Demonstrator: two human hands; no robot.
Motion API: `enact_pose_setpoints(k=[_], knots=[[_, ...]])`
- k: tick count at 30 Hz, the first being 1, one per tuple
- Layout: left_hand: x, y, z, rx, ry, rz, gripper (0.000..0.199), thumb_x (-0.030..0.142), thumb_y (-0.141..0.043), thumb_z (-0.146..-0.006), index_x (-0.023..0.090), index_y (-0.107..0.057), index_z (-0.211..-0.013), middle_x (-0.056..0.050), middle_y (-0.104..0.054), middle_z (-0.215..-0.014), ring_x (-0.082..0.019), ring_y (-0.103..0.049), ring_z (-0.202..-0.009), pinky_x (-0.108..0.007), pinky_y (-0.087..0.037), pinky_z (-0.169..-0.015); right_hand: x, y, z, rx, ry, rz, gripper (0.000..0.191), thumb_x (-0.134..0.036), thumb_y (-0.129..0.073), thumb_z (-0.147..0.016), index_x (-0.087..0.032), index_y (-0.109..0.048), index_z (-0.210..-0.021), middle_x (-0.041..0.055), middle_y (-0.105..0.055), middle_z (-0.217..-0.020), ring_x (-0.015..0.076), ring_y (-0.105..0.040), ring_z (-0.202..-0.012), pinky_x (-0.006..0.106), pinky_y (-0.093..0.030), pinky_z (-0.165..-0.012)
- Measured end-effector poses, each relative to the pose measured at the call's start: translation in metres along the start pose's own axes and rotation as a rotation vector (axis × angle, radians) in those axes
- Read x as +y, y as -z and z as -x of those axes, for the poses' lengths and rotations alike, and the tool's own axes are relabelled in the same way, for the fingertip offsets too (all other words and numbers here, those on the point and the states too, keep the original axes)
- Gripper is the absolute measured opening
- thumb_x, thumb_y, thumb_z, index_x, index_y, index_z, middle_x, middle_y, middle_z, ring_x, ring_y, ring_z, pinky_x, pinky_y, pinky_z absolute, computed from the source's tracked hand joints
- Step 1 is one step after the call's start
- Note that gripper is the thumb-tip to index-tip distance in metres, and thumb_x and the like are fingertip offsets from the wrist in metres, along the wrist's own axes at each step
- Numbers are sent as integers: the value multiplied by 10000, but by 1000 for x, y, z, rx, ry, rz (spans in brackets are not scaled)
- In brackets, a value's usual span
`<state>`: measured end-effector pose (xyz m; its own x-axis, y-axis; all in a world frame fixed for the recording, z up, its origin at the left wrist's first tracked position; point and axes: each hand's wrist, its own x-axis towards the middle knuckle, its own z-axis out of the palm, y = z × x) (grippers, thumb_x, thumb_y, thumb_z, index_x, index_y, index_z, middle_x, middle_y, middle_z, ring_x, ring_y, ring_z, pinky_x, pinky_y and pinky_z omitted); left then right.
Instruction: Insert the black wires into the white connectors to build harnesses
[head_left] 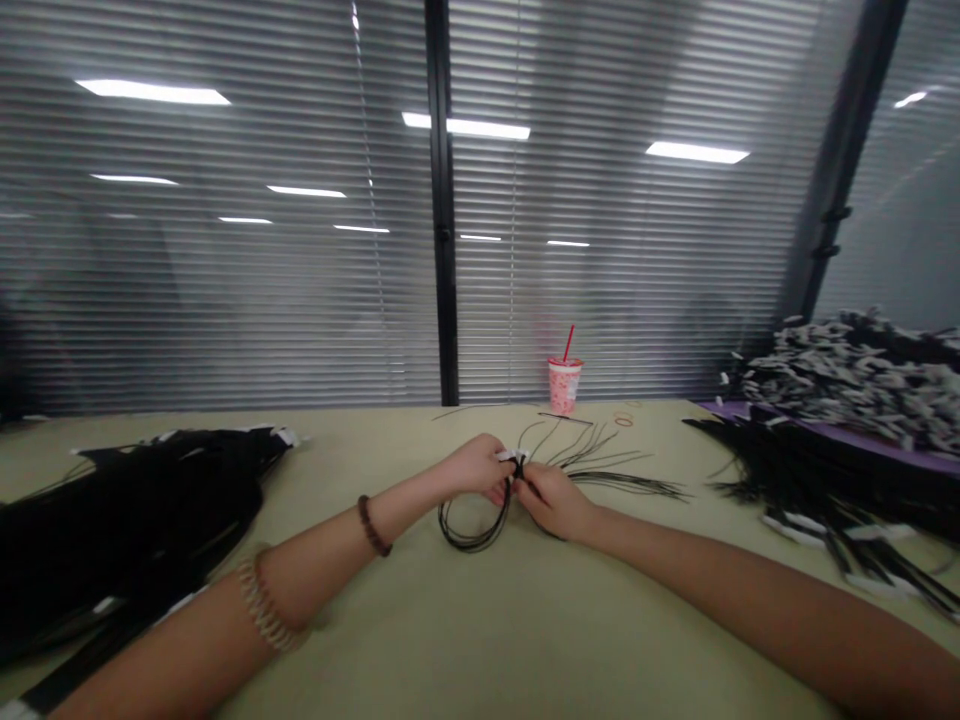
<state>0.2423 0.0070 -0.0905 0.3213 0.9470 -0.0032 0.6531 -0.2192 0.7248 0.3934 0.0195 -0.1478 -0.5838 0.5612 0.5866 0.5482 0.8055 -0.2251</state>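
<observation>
Both hands meet over the middle of the pale green table (480,620). My left hand (480,468) is closed on a bundle of thin black cables (471,546) near its white ends. My right hand (556,498) pinches the same bundle just to the right, at a dark gathered spot. Below my left hand the cables hang in a round loop, and loose strands fan out on the table beyond my right hand. Fingertip details are small and partly hidden.
A pink cup (564,387) with a red straw stands at the back, rubber bands (623,420) beside it. A large black cable pile (127,520) lies left. More black cables (817,480) and a heap with white connectors (862,375) lie right. Window blinds rise behind.
</observation>
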Motion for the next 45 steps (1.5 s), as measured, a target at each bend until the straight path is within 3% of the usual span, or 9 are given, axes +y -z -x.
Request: enact_pose_setpoints(k=[4, 10, 13, 17, 26, 45], knots=[[0, 1, -2, 52, 48, 199, 262, 233, -441, -731, 119, -450, -967, 26, -536, -469, -128, -537, -442, -210, -404, -417, -2, 2, 0, -2, -10, 7, 190, -185, -358, -815, -134, -500, -701, 33, -523, -649, 106, -449, -579, 211, -332, -554], [-17, -20, -12, 142, 15, 265, 43, 174, -450, -665, 142, -478, -662, 57, -440, -425, -77, -401, -376, -184, -282, -375, 1, 0, -2, -33, -37, 43, 175, -188, -386, -805, -141, -514, -695, 31, -534, -665, 109, -467, -618, 215, -343, -583], [-24, -34, -16, 263, -34, 258, 24, 145, -444, -657, 155, -448, -635, 75, -398, -437, -70, -374, -412, -190, -270, -414, 3, -3, -2, -39, -69, 107, 161, -185, -427, -771, -147, -487, -626, 26, -512, -636, 108, -448, -606, 217, -332, -573], [-29, -40, -18, 325, -95, 245, 19, 145, -454, -644, 157, -442, -636, 68, -416, -499, -78, -386, -474, -198, -276, -446, 3, -3, -1, -45, -69, 111, 156, -185, -424, -763, -150, -475, -620, 22, -504, -640, 105, -442, -609, 214, -328, -579], [-39, -39, -23, 311, -186, 187, 47, 169, -471, -651, 168, -425, -657, 70, -392, -514, -83, -372, -493, -201, -268, -449, 4, -3, -2, -46, -77, 119, 144, -179, -438, -745, -148, -467, -608, 16, -493, -630, 99, -430, -598, 210, -320, -568], [-50, -41, -27, 320, -212, 48, 49, 215, -452, -699, 188, -414, -712, 65, -407, -525, -91, -386, -485, -211, -264, -457, 0, 1, -2, -53, -87, 105, 139, -164, -474, -712, -147, -469, -574, 13, -488, -607, 97, -419, -579, 207, -304, -548]])
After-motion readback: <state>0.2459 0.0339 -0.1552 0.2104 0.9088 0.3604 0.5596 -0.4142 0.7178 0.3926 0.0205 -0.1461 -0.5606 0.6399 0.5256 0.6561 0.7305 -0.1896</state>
